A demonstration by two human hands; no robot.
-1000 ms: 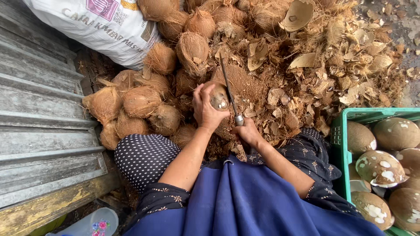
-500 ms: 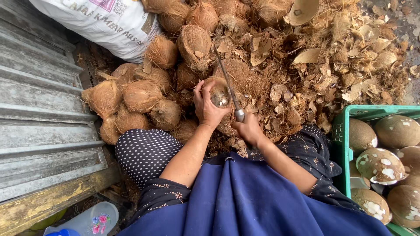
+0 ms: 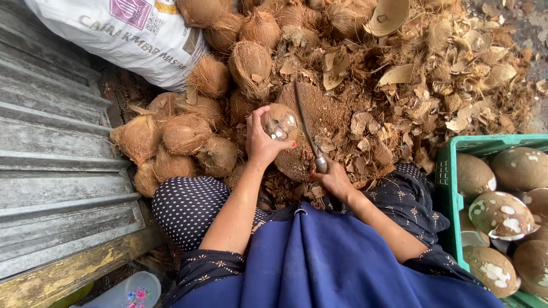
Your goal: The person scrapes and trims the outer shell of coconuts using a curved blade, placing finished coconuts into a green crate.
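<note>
Husk scraps and shell pieces (image 3: 411,97) cover the ground ahead of us. Our left hand (image 3: 264,142) wraps its fingers around a partly shelled coconut (image 3: 279,121). Just right of it, our right hand (image 3: 333,181) grips a curved knife (image 3: 308,134), fingers closed round the handle. Unhusked coconuts (image 3: 182,137) lie left; a green crate (image 3: 448,194) far right.

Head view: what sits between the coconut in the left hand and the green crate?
In the head view, between the coconut and the green crate lie the knife, gripped by the right hand, and a litter of husk scraps.
</note>
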